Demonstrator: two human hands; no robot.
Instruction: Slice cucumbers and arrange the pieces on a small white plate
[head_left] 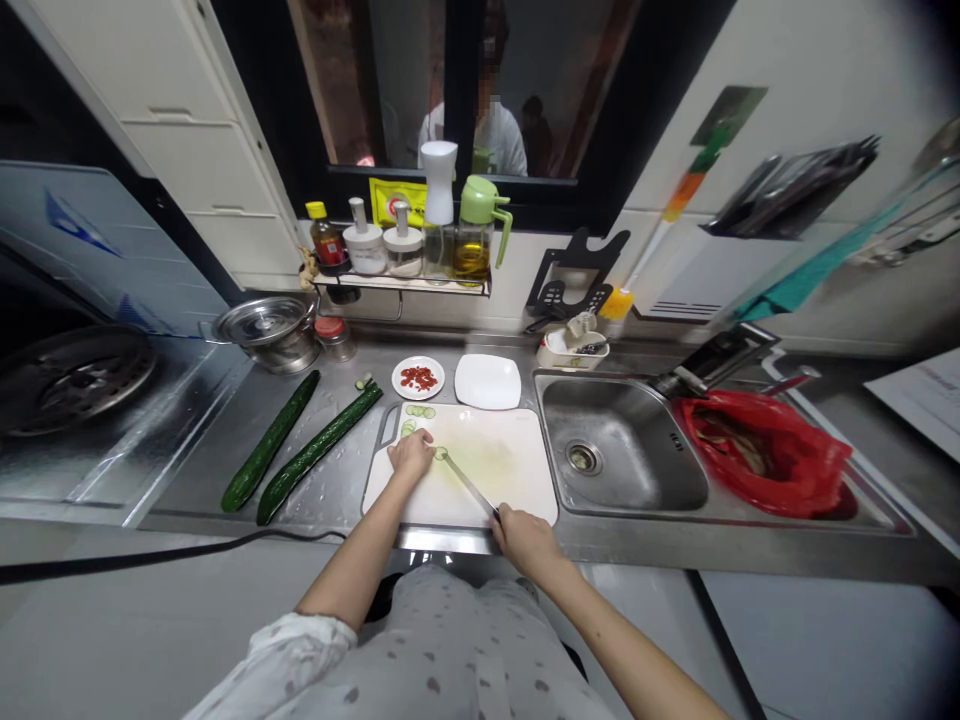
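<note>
Knife [471, 484] is gripped by the handle in the right hand [523, 540], blade angled far-left over the white cutting board [517, 450], tip at a small cucumber piece [441, 454]. Left hand [411, 455] is placed just left of that piece, probably for steadying; whether anything is pinched cannot be told. Cucumber slices [420, 411] are grouped at the board's far-left corner, presumably clear of the blade. Two long cucumbers [271, 440] are laid left of the board, likely for easy reach.
</note>
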